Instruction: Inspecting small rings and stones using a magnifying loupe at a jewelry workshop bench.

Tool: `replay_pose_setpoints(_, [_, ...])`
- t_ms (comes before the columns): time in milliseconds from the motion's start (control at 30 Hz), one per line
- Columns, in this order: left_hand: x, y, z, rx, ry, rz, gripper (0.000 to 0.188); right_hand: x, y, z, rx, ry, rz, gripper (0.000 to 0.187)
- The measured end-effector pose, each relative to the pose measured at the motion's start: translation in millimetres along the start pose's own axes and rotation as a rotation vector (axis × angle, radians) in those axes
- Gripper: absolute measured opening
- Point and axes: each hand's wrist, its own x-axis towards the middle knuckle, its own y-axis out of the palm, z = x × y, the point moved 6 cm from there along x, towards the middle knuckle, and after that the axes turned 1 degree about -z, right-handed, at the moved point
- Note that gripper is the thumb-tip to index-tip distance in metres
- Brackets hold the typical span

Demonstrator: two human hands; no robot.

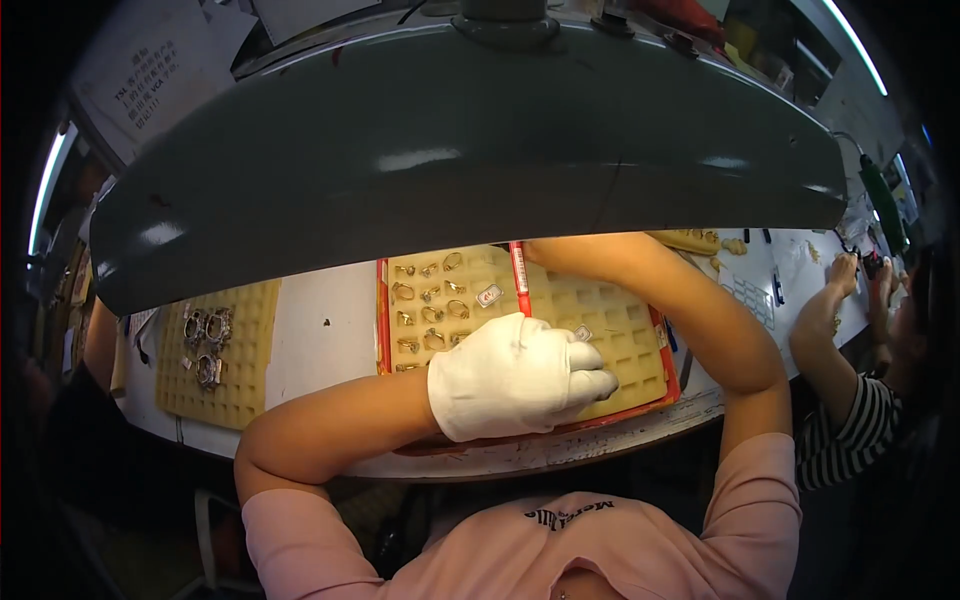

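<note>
My left hand (525,378), in a white glove, lies over the front middle of a red-edged tray (383,330). Its fingers curl inward, and what they hold, if anything, is hidden. Several rings (432,313) stand in rows in the tray's pale slotted foam (615,315), left of the glove. A small white tag (489,295) rests on the foam beyond the glove, and another small tag (583,333) shows by its knuckles. A red strip with a white label (521,280) crosses the foam behind the glove. My right forearm reaches in from the right; the lamp hides that hand's fingers.
A wide dark lamp hood (470,150) spans the view above the tray and hides the bench behind. At left, a second foam pad (230,350) carries several metal watch-like pieces (208,325). On the right, another person's arm (825,320) rests near the white bench.
</note>
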Motion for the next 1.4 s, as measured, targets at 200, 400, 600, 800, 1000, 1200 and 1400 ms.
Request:
replay_pose_setpoints(200, [-5.5, -13.0, 28.4, -0.469, -0.433, -0.262, 0.010, -58.6, -25.9, -22.2, -0.069, -0.252, -0.685, 0.019])
replay_pose_setpoints(400, [-20.7, 5.4, 62.1, -1.099, -1.169, -0.332, 0.028, -94.8, -17.1, -23.7, -0.042, -0.326, -0.670, 0.019])
replay_pose_setpoints(600, [-17.1, 7.8, 63.0, -1.162, -1.105, -0.394, 0.028, -99.2, -19.1, 0.1, -0.068, -0.421, -0.651, 0.011])
replay_pose_setpoints(800, [-23.3, 1.1, 70.6, -0.791, -1.193, -0.315, 0.023, -95.5, -11.7, -16.3, 0.017, -0.231, -0.376, 0.013])
replay_pose_setpoints(1000, [-16.2, -8.9, 64.3, -0.426, -1.097, -0.248, 0.022, -98.4, -5.1, -22.8, -0.076, -0.124, -0.206, 0.019])
replay_pose_setpoints(1200, [-8.1, -8.6, 58.7, -0.349, -0.947, -0.215, 0.011, -96.8, -12.3, -23.9, 0.527, -0.013, -0.311, 0.018])
replay_pose_setpoints(1400, [-6.7, -6.3, 52.6, -0.264, -0.737, -0.236, 0.019, -97.9, -13.5, -12.3, 0.402, -0.161, -0.593, 0.021])
